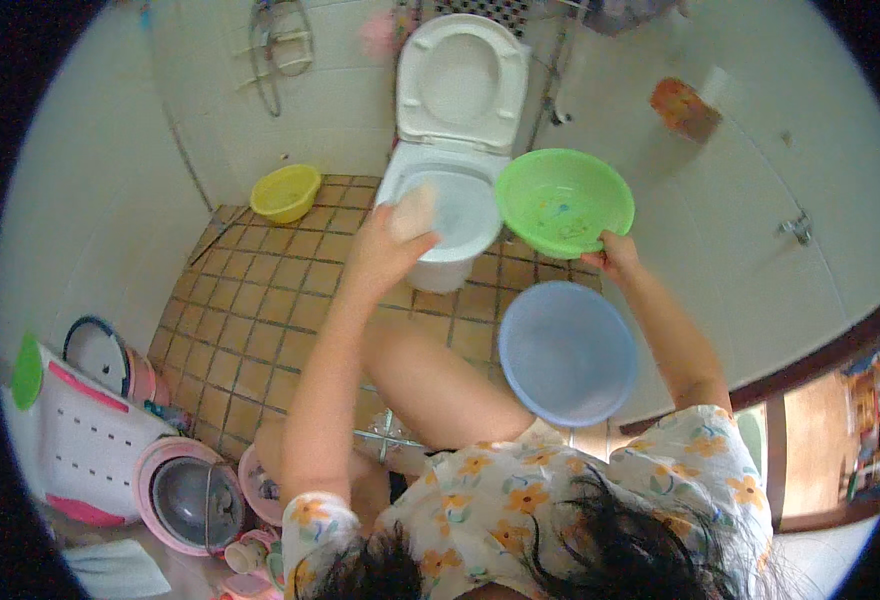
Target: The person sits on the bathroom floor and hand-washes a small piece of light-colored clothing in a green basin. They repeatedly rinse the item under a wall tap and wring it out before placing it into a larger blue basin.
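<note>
My left hand [384,251] is raised over the near left side of the toilet bowl [455,199]. In it is a pale, blurred object [414,212], maybe a sponge or folded cloth; I cannot tell which. The rim of a light green plastic basin [564,199] is gripped by my right hand [614,256]. That basin is tilted beside the bowl, its inside facing me, with a small printed pattern at the bottom. Below it a larger blue plastic tub [567,352] stands near my right knee. The toilet lid and seat [461,79] are raised.
A yellow basin [285,193] lies on the brown tiled floor [260,277] by the far wall. At left are a white and pink plastic bath rack [91,442], a bucket [147,375] and a pink-rimmed grey bucket [192,499]. A tap [796,227] juts from the right wall.
</note>
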Demonstrator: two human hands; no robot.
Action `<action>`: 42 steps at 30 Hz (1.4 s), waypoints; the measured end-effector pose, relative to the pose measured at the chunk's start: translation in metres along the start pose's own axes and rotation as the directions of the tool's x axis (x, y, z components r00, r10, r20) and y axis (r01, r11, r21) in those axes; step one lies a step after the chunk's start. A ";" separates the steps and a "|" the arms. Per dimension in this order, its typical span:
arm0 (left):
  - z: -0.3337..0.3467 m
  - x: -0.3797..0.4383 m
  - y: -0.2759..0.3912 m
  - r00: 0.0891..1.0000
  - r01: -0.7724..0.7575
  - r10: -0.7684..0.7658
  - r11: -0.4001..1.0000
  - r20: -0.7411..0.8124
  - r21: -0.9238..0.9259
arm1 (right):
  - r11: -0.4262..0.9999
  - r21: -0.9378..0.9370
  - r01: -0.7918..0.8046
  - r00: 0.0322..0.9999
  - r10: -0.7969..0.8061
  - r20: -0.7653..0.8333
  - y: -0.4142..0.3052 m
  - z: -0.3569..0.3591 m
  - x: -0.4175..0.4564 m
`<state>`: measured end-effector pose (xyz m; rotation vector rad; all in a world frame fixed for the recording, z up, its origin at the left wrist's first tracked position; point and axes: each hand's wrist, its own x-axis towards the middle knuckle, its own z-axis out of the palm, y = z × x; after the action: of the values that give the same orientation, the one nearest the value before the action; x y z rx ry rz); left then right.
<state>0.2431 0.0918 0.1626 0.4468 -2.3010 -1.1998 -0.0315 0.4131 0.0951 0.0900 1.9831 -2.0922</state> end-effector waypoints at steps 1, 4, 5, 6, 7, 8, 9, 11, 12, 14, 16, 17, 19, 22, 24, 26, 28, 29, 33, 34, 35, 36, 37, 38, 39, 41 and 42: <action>0.028 0.006 0.035 0.995 0.022 -0.026 0.999 0.094 0.043 | 0.998 -0.006 -0.064 0.998 0.064 -0.012 0.009 -0.018 -0.021; 0.126 0.007 0.094 0.983 -0.153 0.143 0.985 0.111 0.080 | 0.988 -0.082 -0.128 0.991 0.125 -0.038 0.019 -0.073 -0.074; 0.157 0.005 0.098 0.967 -0.254 0.250 0.952 0.044 0.174 | 0.990 -0.071 -0.123 0.992 0.120 -0.045 0.017 -0.086 -0.091; 0.186 0.005 0.096 0.931 -0.349 0.366 0.899 -0.015 0.263 | 0.990 -0.078 -0.120 0.991 0.114 -0.076 0.011 -0.100 -0.108; 0.207 0.005 0.085 0.952 -0.292 0.305 0.926 -0.019 0.239 | 0.991 -0.076 -0.114 0.990 0.106 -0.094 0.005 -0.108 -0.124; 0.225 0.005 0.067 0.969 -0.235 0.246 0.947 -0.023 0.219 | 0.992 -0.073 -0.105 0.989 0.097 -0.110 0.003 -0.117 -0.134; 0.240 0.005 0.063 0.981 -0.185 0.192 0.965 -0.019 0.184 | 0.995 -0.079 -0.067 0.993 0.059 -0.105 0.006 -0.136 -0.139; 0.257 -0.013 0.078 0.838 0.330 -0.268 0.943 0.476 -0.051 | 0.995 -0.101 0.008 0.993 -0.019 -0.112 0.015 -0.180 -0.143; 0.264 -0.018 0.073 0.690 0.478 -0.312 0.874 0.653 -0.088 | 0.998 -0.060 -0.037 0.993 0.030 -0.114 0.017 -0.188 -0.144; 0.286 -0.018 0.056 0.376 0.735 -0.229 0.663 0.898 -0.139 | 0.991 0.011 -0.130 0.986 0.131 -0.101 0.017 -0.201 -0.141; 0.308 -0.019 0.047 0.120 0.921 0.034 0.369 0.992 -0.124 | 0.993 0.009 -0.119 0.993 0.119 -0.010 0.018 -0.217 -0.134; 0.319 -0.022 0.048 0.149 0.924 0.047 0.350 0.988 -0.156 | 0.993 0.007 -0.114 0.993 0.114 0.032 0.019 -0.225 -0.132; 0.329 -0.030 0.061 0.217 0.927 0.058 0.302 0.975 -0.224 | 0.946 -0.218 -0.239 0.965 0.257 0.056 -0.004 -0.234 -0.131; 0.345 -0.037 0.075 0.226 0.948 -0.028 0.237 0.974 -0.213 | 0.119 -0.993 0.010 0.818 -0.573 -0.060 -0.018 -0.266 -0.113; 0.349 -0.041 0.065 0.256 0.925 -0.061 0.303 0.965 -0.227 | 0.217 -0.976 -0.027 0.663 -0.727 -0.180 -0.093 -0.246 -0.117; 0.364 -0.047 0.058 0.250 0.925 -0.066 0.312 0.966 -0.217 | -0.055 -0.998 0.012 0.170 -0.984 0.056 -0.164 -0.235 -0.118; 0.381 -0.047 0.042 0.227 0.945 -0.078 0.260 0.971 -0.200 | -0.291 -0.954 -0.080 -0.081 -0.952 0.297 -0.216 -0.225 -0.104; 0.389 -0.050 0.041 0.210 0.943 -0.060 0.276 0.976 -0.186 | -0.293 -0.952 -0.094 0.011 -0.956 0.293 -0.228 -0.232 -0.090; 0.405 -0.055 0.037 0.201 0.924 -0.040 0.341 0.979 -0.176 | -0.143 -0.987 -0.071 0.255 -0.959 0.121 -0.251 -0.242 -0.058; 0.406 -0.056 0.036 0.204 0.917 -0.045 0.357 0.978 -0.175 | -0.063 -0.996 -0.058 0.294 -0.955 0.043 -0.253 -0.243 -0.053; 0.408 -0.055 0.035 0.190 0.921 -0.059 0.356 0.980 -0.157 | 0.043 -0.996 0.074 0.289 -0.957 -0.019 -0.252 -0.253 -0.045; 0.410 -0.054 0.033 0.176 0.924 -0.073 0.357 0.982 -0.139 | 0.148 -0.968 0.204 0.291 -0.953 -0.085 -0.251 -0.269 -0.037; 0.408 -0.052 0.031 0.164 0.925 -0.095 0.359 0.982 -0.120 | 0.257 -0.908 0.331 0.304 -0.940 -0.155 -0.248 -0.276 -0.033; 0.406 -0.050 0.030 0.169 0.926 -0.130 0.360 0.977 -0.112 | 0.187 -0.905 0.382 0.228 -0.968 -0.103 -0.244 -0.281 -0.027; 0.405 -0.049 0.036 0.166 0.926 -0.151 0.362 0.974 -0.102 | 0.104 -0.904 0.415 0.144 -0.988 -0.048 -0.243 -0.282 -0.031; 0.407 -0.049 0.039 0.148 0.930 -0.172 0.360 0.974 -0.077 | 0.051 -0.895 0.444 0.081 -0.997 -0.017 -0.244 -0.281 -0.036; 0.410 -0.049 0.038 0.132 0.931 -0.176 0.359 0.976 -0.061 | 0.087 -0.891 0.446 0.104 -0.994 -0.045 -0.245 -0.274 -0.042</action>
<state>0.0475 0.4091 -0.0180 0.6396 -1.8947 -3.3929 -0.0827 0.6995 0.3240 -0.7783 4.0240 -1.3851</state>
